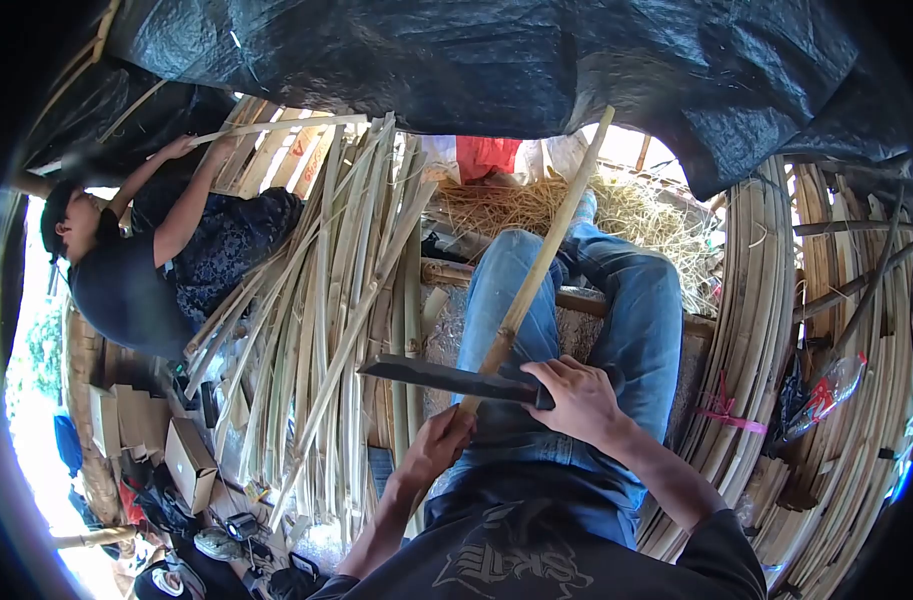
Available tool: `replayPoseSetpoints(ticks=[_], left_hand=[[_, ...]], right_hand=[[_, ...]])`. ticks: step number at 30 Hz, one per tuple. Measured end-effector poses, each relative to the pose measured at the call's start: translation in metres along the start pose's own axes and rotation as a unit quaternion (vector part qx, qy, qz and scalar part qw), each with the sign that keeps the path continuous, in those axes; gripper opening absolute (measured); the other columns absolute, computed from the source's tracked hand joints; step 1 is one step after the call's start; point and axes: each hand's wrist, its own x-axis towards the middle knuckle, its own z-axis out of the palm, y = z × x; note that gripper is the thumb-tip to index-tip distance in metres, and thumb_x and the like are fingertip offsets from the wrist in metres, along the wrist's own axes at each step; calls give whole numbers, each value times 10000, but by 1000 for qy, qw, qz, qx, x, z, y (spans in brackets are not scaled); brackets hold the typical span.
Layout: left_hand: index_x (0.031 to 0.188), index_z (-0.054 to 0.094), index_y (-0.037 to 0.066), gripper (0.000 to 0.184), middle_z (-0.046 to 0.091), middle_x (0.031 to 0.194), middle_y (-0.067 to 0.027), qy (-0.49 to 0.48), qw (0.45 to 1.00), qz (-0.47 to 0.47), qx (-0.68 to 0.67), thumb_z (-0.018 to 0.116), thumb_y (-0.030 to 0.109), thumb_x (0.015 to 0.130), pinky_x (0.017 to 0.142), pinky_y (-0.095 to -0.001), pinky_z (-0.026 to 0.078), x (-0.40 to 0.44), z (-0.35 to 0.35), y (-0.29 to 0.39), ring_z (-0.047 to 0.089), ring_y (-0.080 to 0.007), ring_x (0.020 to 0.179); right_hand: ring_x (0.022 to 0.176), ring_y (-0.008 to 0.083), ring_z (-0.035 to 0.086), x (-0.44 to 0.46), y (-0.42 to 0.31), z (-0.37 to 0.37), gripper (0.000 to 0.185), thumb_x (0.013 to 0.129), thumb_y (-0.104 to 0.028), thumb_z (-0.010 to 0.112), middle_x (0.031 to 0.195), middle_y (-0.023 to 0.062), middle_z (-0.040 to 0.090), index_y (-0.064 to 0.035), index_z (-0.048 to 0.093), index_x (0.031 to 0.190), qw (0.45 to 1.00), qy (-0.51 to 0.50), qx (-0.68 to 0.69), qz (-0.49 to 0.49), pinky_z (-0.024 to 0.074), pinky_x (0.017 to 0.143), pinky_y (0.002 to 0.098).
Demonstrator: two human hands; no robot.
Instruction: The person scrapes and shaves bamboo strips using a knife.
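My left hand [444, 440] is closed around the lower part of a long bamboo strip [536, 275], which slants up and away over my lap. In my right hand [576, 402] is the handle of a dark, long-bladed machete [436, 377]. Its blade points left and lies across the strip, just above my left fist. Whether the edge bites into the bamboo, I cannot tell. My knees in blue jeans [631, 290] are on either side of the strip's middle.
Many split bamboo strips [326, 300] are piled to my left. A tied bundle [741, 300] with a pink band and a plastic bottle [826, 395] are at right. A co-worker [126, 270] holds a strip at left. Dark tarp [476, 60] hangs overhead; boxes [189, 462] lie lower left.
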Motion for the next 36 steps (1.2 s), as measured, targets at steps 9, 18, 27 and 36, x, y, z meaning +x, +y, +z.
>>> replayPoseSetpoints(ticks=[9,18,27,36], left_hand=[[873,569,18,373,509,653,-16,76,986,85,123,488,313,1087,561,-290,391,17,28,0,476,-105,592],[870,553,43,383,495,676,1,45,997,24,66,455,334,1098,542,-270,364,0,40,26,444,-79,584],[860,533,50,377,462,652,14,34,998,29,40,456,332,1098,503,-270,327,0,49,32,402,-70,544],[857,551,34,385,481,655,1,46,995,48,72,466,323,1096,543,-282,362,-5,48,22,438,-90,581]], right_hand=[[623,255,708,5,38,-15,404,783,-424,798,654,64,660,-94,568,822,981,-3,-166,100,553,558,384],[603,248,697,10,49,-11,422,757,-413,822,670,56,649,-99,560,863,982,11,-167,85,545,541,386],[544,208,669,14,56,-15,414,741,-409,827,641,26,626,-114,548,822,978,55,-194,52,544,506,365],[614,255,706,16,71,-17,392,754,-427,802,699,63,661,-102,598,833,976,35,-205,66,556,514,402]])
